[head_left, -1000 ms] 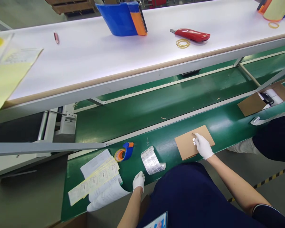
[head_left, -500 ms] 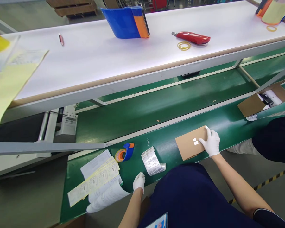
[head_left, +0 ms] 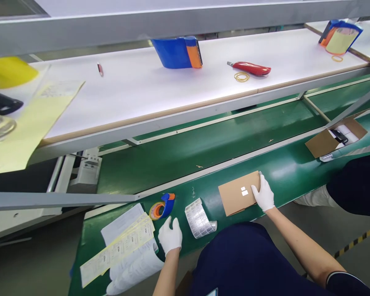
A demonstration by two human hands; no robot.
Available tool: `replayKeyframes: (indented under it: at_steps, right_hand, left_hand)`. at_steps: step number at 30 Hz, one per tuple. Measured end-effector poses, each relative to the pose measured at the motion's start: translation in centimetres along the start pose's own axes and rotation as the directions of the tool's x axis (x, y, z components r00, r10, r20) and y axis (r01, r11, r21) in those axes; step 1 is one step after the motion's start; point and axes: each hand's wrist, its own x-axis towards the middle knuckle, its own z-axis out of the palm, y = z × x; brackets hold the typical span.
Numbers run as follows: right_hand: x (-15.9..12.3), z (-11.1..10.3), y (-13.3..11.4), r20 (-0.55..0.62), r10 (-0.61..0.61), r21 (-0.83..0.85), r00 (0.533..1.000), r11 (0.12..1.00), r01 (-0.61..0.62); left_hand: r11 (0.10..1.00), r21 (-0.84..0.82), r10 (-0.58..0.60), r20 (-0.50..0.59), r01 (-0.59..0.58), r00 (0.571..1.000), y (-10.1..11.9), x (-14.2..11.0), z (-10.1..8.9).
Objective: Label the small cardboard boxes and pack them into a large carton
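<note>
My white-gloved right hand grips the right end of a flat brown cardboard box, thumb on top and fingers over the far side edge. Two small white labels are stuck on the box. My left hand, also gloved, is open just below a blue and orange tape dispenser with a tape roll, apart from it. Between the hands lies a curled strip of silver labels. Left of my left hand are yellow printed label sheets and white papers.
Above the green belt runs a white shelf holding a red utility knife, rubber bands and a blue dispenser. An open carton lies at the right, near another person's dark clothing.
My left hand has moved up and left from the belt's near edge toward the tape dispenser, its fingers spreading. My right hand stays on the box. The view has tilted upward, bringing an upper beam into sight.
</note>
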Motion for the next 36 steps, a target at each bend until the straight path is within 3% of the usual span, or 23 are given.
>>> replayKeyframes:
  at_steps: [2,6,8,10,14,23,33,36]
  right_hand:
    - [-0.2,1.3,-1.9,0.007,-0.015,0.030,1.000,0.999,0.015]
    - [-0.1,3.9,-5.6,-0.013,-0.073,0.107,0.997,0.992,0.073]
    - [0.2,4.9,-7.0,-0.033,-0.088,0.121,0.996,0.988,0.092]
    - [0.5,5.7,-7.9,-0.044,-0.096,0.121,0.994,0.988,0.101]
    - [0.9,6.7,-8.3,-0.056,-0.098,0.108,0.994,0.989,0.103]
    - [0.9,7.5,-9.1,-0.102,-0.008,0.100,0.995,0.995,0.019]
    - [1.1,7.9,-9.2,-0.125,-0.001,0.142,0.992,0.990,0.019]
    - [1.1,8.1,-9.1,-0.127,-0.004,0.145,0.992,0.989,0.022]
  left_hand:
    - [0.979,-0.015,0.206,0.029,-0.206,0.978,4.1,0.8,-0.4]
    - [0.843,-0.082,0.538,0.130,-0.531,0.833,12.7,0.0,1.2]
    - [0.775,-0.038,0.627,0.165,-0.631,0.761,15.5,-1.2,2.6]
    - [0.727,0.031,0.673,0.167,-0.686,0.720,16.7,-2.2,4.0]
    - [0.680,0.088,0.720,0.103,-0.728,0.686,16.5,-2.3,5.4]
    - [0.605,0.101,0.786,0.076,-0.789,0.613,16.3,0.1,6.0]
    - [0.585,0.035,0.792,0.189,-0.810,0.580,15.5,2.1,6.8]
    - [0.601,0.091,0.775,0.179,-0.794,0.606,15.2,2.4,7.4]
